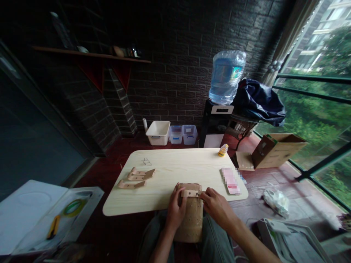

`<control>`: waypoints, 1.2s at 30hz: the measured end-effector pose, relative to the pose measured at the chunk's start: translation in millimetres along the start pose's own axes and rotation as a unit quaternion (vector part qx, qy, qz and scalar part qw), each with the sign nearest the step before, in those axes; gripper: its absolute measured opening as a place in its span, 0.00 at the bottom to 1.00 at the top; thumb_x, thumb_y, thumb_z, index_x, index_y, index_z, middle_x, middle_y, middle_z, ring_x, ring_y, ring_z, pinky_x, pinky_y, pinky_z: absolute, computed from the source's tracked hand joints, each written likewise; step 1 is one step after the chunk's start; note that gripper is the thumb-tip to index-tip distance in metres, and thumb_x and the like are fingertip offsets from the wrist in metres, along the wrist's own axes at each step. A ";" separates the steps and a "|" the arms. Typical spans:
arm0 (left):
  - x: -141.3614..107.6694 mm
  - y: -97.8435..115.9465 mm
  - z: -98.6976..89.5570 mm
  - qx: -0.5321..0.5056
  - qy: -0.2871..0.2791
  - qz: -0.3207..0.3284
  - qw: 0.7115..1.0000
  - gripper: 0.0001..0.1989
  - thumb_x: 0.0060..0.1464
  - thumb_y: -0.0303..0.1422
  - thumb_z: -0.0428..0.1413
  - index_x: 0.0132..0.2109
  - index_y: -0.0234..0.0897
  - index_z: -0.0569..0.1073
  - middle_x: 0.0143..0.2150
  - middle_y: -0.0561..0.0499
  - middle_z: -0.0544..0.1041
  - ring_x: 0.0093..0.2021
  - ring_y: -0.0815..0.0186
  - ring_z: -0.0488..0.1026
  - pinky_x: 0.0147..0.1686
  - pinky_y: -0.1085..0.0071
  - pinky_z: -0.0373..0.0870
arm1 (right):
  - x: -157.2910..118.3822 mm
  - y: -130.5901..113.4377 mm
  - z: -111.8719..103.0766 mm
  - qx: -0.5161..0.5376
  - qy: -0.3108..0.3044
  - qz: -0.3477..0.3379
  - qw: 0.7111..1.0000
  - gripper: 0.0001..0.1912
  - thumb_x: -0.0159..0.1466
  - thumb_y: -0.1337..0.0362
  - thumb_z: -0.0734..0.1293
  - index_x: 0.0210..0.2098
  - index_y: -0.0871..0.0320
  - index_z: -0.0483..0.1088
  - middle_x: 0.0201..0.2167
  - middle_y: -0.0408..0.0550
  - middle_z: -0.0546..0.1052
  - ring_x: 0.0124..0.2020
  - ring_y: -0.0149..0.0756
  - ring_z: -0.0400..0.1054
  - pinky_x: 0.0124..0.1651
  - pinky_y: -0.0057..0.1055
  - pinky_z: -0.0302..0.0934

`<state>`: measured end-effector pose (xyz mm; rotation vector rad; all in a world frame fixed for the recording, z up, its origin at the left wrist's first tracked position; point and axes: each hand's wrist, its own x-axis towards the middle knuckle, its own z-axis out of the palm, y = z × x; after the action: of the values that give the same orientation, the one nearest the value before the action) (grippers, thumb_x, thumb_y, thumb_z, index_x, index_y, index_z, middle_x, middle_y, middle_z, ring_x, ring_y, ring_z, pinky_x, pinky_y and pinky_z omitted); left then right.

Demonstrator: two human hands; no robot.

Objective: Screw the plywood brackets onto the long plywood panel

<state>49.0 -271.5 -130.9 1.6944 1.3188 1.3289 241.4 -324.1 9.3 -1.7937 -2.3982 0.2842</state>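
A brown, rounded block (190, 223) with small dots along its sides stands tilted between my knees, its top against the table edge. Across its upper part lies a pale tan strap (191, 193) with dark holes. My left hand (176, 208) is closed around the block's left side, thumb and fingers at the strap's left end. At the strap's right end my right hand (215, 201) pinches with bent fingers; the fingertips hide what exactly is between them. More tan strap pieces (141, 174), bent and with holes, lie on the table's left, near several small metal pieces (147, 161).
On the pale table (175, 160) are a yellow-capped bottle (223, 150) and a pink packet (230, 180). An open case (79, 204) with a yellow cutter (53, 226) is at left. Bins (158, 133), a water dispenser (218, 120) and a cardboard box (274, 151) stand beyond.
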 end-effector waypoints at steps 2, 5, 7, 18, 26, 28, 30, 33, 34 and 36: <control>-0.8 -1.2 -0.6 0.000 -0.004 0.000 1.000 0.18 0.64 0.42 0.51 0.57 0.43 0.72 0.67 0.45 0.66 0.68 0.56 0.61 0.67 0.51 0.59 | 6.4 -0.8 -6.9 -0.023 -0.017 -0.020 0.999 0.14 0.67 0.70 0.61 0.49 0.53 0.71 0.44 0.50 0.75 0.46 0.38 0.71 0.45 0.28 0.62; -2.1 -2.9 -1.9 0.004 -0.016 0.006 1.000 0.18 0.65 0.42 0.50 0.58 0.42 0.71 0.67 0.45 0.65 0.69 0.56 0.60 0.67 0.51 0.59 | 18.1 -3.8 -15.7 -0.025 -0.052 -0.018 0.998 0.12 0.69 0.66 0.59 0.47 0.55 0.72 0.43 0.51 0.78 0.43 0.38 0.73 0.44 0.29 0.62; -3.0 -3.6 -2.8 0.004 -0.019 0.011 1.000 0.19 0.65 0.42 0.50 0.58 0.42 0.70 0.67 0.44 0.65 0.69 0.56 0.60 0.67 0.51 0.58 | 24.8 -7.3 -19.6 -0.024 -0.067 0.015 0.997 0.13 0.70 0.62 0.59 0.47 0.56 0.72 0.41 0.52 0.80 0.42 0.39 0.75 0.42 0.29 0.62; -8.4 -3.2 -7.5 0.011 -0.016 0.011 1.000 0.20 0.65 0.43 0.50 0.60 0.44 0.68 0.68 0.46 0.64 0.69 0.57 0.59 0.68 0.50 0.57 | 23.4 -13.3 -34.3 -0.109 -0.113 -0.054 0.986 0.15 0.64 0.67 0.65 0.51 0.56 0.70 0.42 0.54 0.80 0.43 0.43 0.76 0.42 0.32 0.64; -7.8 -5.6 -6.6 -0.005 -0.007 0.006 1.000 0.20 0.64 0.43 0.51 0.60 0.43 0.69 0.68 0.46 0.65 0.69 0.56 0.60 0.68 0.50 0.58 | 31.5 -14.1 -18.0 -0.150 -0.104 -0.026 0.983 0.14 0.69 0.64 0.61 0.51 0.62 0.68 0.41 0.60 0.80 0.40 0.46 0.77 0.40 0.35 0.66; -8.0 -6.6 -6.8 -0.009 -0.010 0.008 1.000 0.20 0.64 0.44 0.50 0.59 0.43 0.69 0.68 0.45 0.65 0.69 0.56 0.60 0.68 0.50 0.58 | 30.4 -16.2 -20.0 -0.140 -0.098 0.009 0.985 0.14 0.70 0.62 0.58 0.49 0.62 0.69 0.40 0.61 0.80 0.39 0.46 0.77 0.39 0.36 0.66; -8.2 -7.6 -7.4 -0.008 -0.011 0.012 1.000 0.20 0.64 0.44 0.50 0.59 0.43 0.69 0.68 0.45 0.65 0.69 0.56 0.60 0.68 0.50 0.58 | 28.1 -19.5 -26.1 -0.140 -0.097 0.006 0.985 0.13 0.70 0.62 0.58 0.49 0.61 0.70 0.39 0.60 0.80 0.39 0.46 0.77 0.38 0.36 0.65; -8.1 -8.9 -7.8 0.000 -0.008 0.020 1.000 0.20 0.64 0.44 0.50 0.59 0.43 0.69 0.67 0.44 0.65 0.68 0.55 0.60 0.67 0.49 0.58 | 23.9 -27.0 -38.8 -0.142 -0.079 -0.020 0.987 0.13 0.71 0.62 0.58 0.48 0.59 0.70 0.40 0.57 0.81 0.40 0.45 0.77 0.39 0.34 0.64; -7.9 -9.4 -7.6 0.002 -0.007 0.023 1.000 0.20 0.64 0.43 0.49 0.58 0.42 0.69 0.67 0.44 0.66 0.68 0.55 0.60 0.67 0.49 0.58 | 22.7 -30.0 -42.4 -0.138 -0.069 -0.026 0.988 0.13 0.71 0.61 0.58 0.48 0.58 0.70 0.40 0.56 0.81 0.40 0.45 0.77 0.39 0.34 0.64; -7.5 -10.2 -6.8 0.002 -0.004 0.027 1.000 0.19 0.64 0.43 0.49 0.58 0.43 0.69 0.66 0.44 0.66 0.68 0.56 0.61 0.67 0.50 0.59 | 21.4 -35.7 -46.4 -0.129 -0.060 -0.041 0.989 0.13 0.71 0.61 0.58 0.48 0.58 0.70 0.41 0.54 0.81 0.41 0.44 0.77 0.40 0.33 0.64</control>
<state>39.1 -276.1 -140.4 1.7480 1.2808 1.3500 212.1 -310.1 62.5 -1.8184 -2.6941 0.0786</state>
